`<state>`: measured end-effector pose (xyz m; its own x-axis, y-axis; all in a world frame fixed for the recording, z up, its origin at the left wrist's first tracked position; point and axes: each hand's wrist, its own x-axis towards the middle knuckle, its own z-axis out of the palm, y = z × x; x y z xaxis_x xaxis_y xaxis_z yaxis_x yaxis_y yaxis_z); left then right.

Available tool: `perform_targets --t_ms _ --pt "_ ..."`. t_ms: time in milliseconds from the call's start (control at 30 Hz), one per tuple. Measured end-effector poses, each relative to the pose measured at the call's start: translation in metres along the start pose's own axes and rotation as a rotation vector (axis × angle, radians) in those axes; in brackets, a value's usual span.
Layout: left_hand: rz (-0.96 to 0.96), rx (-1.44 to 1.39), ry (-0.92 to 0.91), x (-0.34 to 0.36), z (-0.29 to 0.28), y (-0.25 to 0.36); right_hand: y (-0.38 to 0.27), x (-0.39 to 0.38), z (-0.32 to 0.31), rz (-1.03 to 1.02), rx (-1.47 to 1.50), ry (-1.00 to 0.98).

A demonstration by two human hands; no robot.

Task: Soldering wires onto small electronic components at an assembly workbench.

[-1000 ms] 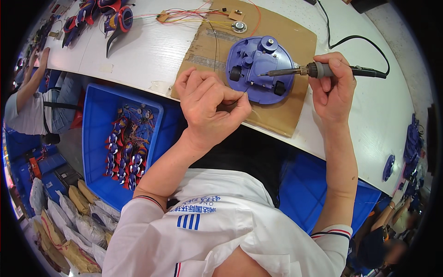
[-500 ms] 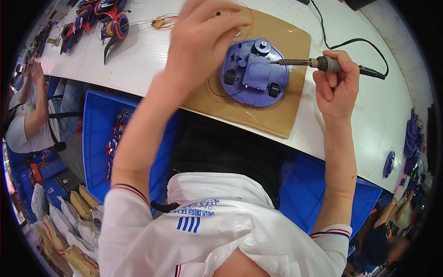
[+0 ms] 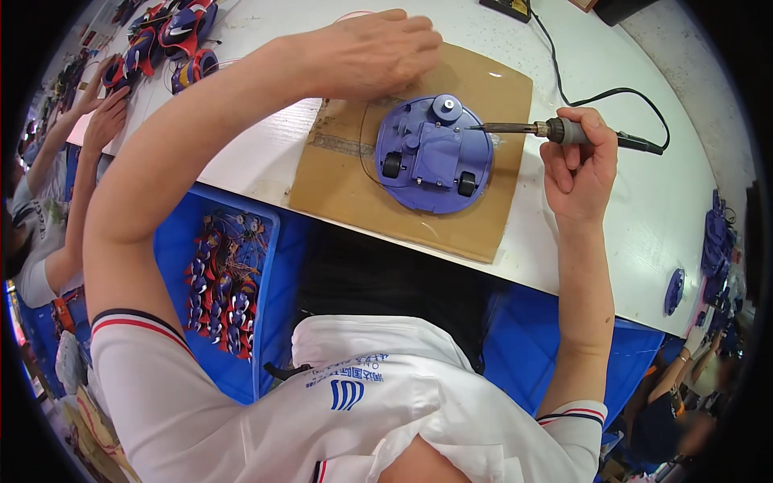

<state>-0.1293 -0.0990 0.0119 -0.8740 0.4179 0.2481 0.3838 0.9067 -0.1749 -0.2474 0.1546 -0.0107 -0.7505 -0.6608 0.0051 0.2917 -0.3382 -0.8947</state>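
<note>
My left hand (image 3: 385,55) reaches across the back of the cardboard sheet (image 3: 322,189), fingers curled down over the spot near some thin wires; what they hold is hidden. My right hand (image 3: 580,169) grips a soldering iron (image 3: 515,128), its tip at the top right of the plate on a round purple plastic base (image 3: 435,185). That base lies wheels up on the cardboard, with two black wheels (image 3: 465,183), a screwed middle plate (image 3: 436,158) and a knob at the top. A thin dark wire loops out at its left side.
White bench (image 3: 636,225) with red-purple assemblies (image 3: 183,32) at back left, purple parts (image 3: 715,241) at right, and the iron's cord. Blue bin (image 3: 270,274) of wired parts below, another (image 3: 523,362) at right. A co-worker's hands (image 3: 109,121) are at far left; other people are at lower right.
My left hand has left the front of the purple base and moved up and away to the back of the cardboard. The base appears lower in the picture. My right hand still holds the iron.
</note>
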Motion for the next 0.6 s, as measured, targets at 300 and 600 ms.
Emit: perform_targets --t_ms 300,600 --pt "-0.934 -1.095 0.631 -0.014 -0.002 0.083 0.005 0.001 -0.008 0.031 0.016 0.063" --pt "-0.904 -0.704 0.824 -0.013 -0.005 0.134 0.009 -0.001 -0.007 0.066 0.037 0.097"
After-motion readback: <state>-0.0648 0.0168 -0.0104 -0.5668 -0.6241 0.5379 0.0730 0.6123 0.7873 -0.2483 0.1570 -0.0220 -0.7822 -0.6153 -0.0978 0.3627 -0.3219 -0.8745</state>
